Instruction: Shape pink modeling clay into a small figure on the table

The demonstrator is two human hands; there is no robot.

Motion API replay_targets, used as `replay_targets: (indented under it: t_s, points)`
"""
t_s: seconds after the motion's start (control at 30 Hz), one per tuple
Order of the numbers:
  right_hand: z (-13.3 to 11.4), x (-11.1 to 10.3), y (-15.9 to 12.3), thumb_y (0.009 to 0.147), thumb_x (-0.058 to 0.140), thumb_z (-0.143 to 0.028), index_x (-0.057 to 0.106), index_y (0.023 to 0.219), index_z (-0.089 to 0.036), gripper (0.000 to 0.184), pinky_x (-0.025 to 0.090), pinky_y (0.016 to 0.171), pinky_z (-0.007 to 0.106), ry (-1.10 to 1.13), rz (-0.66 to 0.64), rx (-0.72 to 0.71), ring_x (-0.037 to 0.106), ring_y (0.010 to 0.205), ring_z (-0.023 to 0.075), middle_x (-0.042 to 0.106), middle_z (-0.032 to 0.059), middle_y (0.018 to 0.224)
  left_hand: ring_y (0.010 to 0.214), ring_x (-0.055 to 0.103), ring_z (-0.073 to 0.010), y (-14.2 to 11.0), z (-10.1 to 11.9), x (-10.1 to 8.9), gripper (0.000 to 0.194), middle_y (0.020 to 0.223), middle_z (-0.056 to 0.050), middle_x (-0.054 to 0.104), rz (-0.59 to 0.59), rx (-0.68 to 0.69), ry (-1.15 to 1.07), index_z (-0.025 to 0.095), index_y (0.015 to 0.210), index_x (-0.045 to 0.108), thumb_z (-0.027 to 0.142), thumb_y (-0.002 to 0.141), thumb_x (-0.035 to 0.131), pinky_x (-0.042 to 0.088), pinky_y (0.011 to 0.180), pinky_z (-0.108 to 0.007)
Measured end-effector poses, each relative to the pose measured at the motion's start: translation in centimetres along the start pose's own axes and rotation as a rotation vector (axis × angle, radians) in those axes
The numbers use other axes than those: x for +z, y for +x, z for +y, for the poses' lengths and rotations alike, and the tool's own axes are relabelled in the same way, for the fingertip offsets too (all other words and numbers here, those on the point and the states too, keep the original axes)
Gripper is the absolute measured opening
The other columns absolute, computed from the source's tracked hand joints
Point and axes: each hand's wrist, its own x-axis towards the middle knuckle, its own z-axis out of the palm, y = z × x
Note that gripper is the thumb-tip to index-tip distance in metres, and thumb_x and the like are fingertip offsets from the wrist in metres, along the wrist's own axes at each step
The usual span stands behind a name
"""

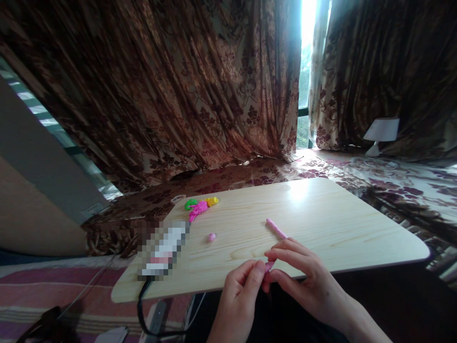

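Note:
At the table's near edge, my left hand (246, 288) pinches a small piece of pink modelling clay (269, 267) between thumb and fingers. My right hand (303, 271) closes on the same piece from the other side, so much of it is hidden. Just past my right fingers a pink clay roll (276, 228) lies on the table, its near end partly covered by the hand. Farther left rests a small pink clay ball (212, 237), apart from both hands.
On the light wooden table (342, 224) are crumpled magenta (198, 208), green (190, 204) and yellow (212, 201) pieces at the far left. A blurred-out object (164, 250) with a black strap lies at the left edge. A white lamp (382, 131) stands behind, right.

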Motion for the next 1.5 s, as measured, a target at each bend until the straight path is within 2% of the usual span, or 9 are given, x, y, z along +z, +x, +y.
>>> replay_targets:
  t_s: [0.13,0.33,0.43,0.57,0.67,0.87,1.07,1.27,1.5]
  points:
    - [-0.1,0.2,0.2,0.088,0.055,-0.018,0.065,0.084,-0.021,0.011,0.048,0.077,0.032,0.017,-0.01,0.003,0.059,0.08,0.0166,0.063,0.0031,0.081,0.067,0.047,-0.0144,0.0,0.5,-0.3,0.035,0.064,0.0,0.049,-0.054,-0.032,0.009,0.017,0.061,0.049,0.039,0.088,0.044,0.037,0.066,-0.023]
    - [0.3,0.3,0.1,0.086,0.056,-0.013,0.064,0.102,-0.024,0.021,0.047,0.083,0.034,-0.001,0.048,-0.041,0.06,0.081,0.0158,0.064,0.0024,0.085,0.084,0.056,-0.0193,0.0,1.0,-0.7,0.02,0.083,-0.004,0.063,-0.043,-0.027,0.04,0.016,0.085,0.063,0.033,0.084,0.054,0.041,0.079,-0.028]
    - [0.4,0.2,-0.1,0.086,0.057,-0.014,0.063,0.107,-0.024,0.024,0.047,0.084,0.035,0.003,0.035,-0.033,0.06,0.084,0.0166,0.064,0.0033,0.089,0.084,0.058,-0.02,-0.1,0.9,-0.5,0.02,0.082,-0.005,0.065,-0.027,-0.012,0.071,0.016,0.086,0.066,0.032,0.084,0.054,0.043,0.08,-0.029]
    - [0.4,0.2,-0.1,0.088,0.054,-0.014,0.065,0.105,-0.024,0.023,0.048,0.081,0.035,0.003,0.043,-0.02,0.06,0.08,0.0168,0.064,0.0036,0.086,0.091,0.059,-0.022,-0.2,0.1,-0.1,0.017,0.089,-0.004,0.068,0.136,0.091,0.163,0.02,0.091,0.067,0.029,0.078,0.061,0.042,0.086,-0.032]
    - [0.4,0.3,-0.1,0.088,0.054,-0.014,0.066,0.104,-0.024,0.022,0.049,0.077,0.034,0.006,0.044,-0.014,0.059,0.081,0.0175,0.063,0.0041,0.085,0.093,0.059,-0.0223,-0.1,-0.5,0.0,0.014,0.089,-0.002,0.069,0.251,0.224,0.302,0.024,0.087,0.069,0.025,0.074,0.065,0.032,0.1,-0.038]
    - [0.5,0.3,-0.2,0.087,0.054,-0.011,0.063,0.108,-0.024,0.026,0.047,0.081,0.036,0.026,0.051,-0.028,0.059,0.08,0.0166,0.063,0.0037,0.088,0.074,0.061,-0.0156,0.0,-0.5,-0.3,0.007,0.076,0.001,0.066,0.195,0.375,0.505,0.023,0.08,0.066,0.02,0.078,0.061,0.022,0.107,-0.041]
    - [0.3,0.4,-0.2,0.088,0.054,-0.012,0.065,0.102,-0.024,0.021,0.045,0.081,0.036,0.019,0.016,0.002,0.058,0.079,0.0163,0.062,0.0028,0.085,0.073,0.061,-0.0169,-0.1,0.0,-0.2,0.009,0.072,0.0,0.064,0.214,0.432,0.527,0.022,0.074,0.067,0.017,0.078,0.06,0.026,0.104,-0.043]
    - [0.7,0.4,-0.3,0.088,0.054,-0.012,0.064,0.102,-0.022,0.02,0.047,0.077,0.033,0.054,0.064,0.027,0.057,0.082,0.0164,0.062,0.0032,0.086,0.079,0.061,-0.0187,0.0,-0.3,0.1,0.02,0.083,-0.002,0.067,0.251,0.473,0.559,0.024,0.094,0.066,0.016,0.075,0.063,0.026,0.104,-0.045]
    - [0.7,0.6,-0.4,0.088,0.054,-0.013,0.065,0.097,-0.022,0.017,0.044,0.081,0.035,0.05,0.053,0.036,0.058,0.077,0.0161,0.063,0.0017,0.082,0.075,0.06,-0.0162,0.1,-0.3,-0.3,0.014,0.076,0.001,0.066,0.257,0.588,0.683,0.025,0.084,0.066,0.014,0.077,0.061,0.027,0.104,-0.046]
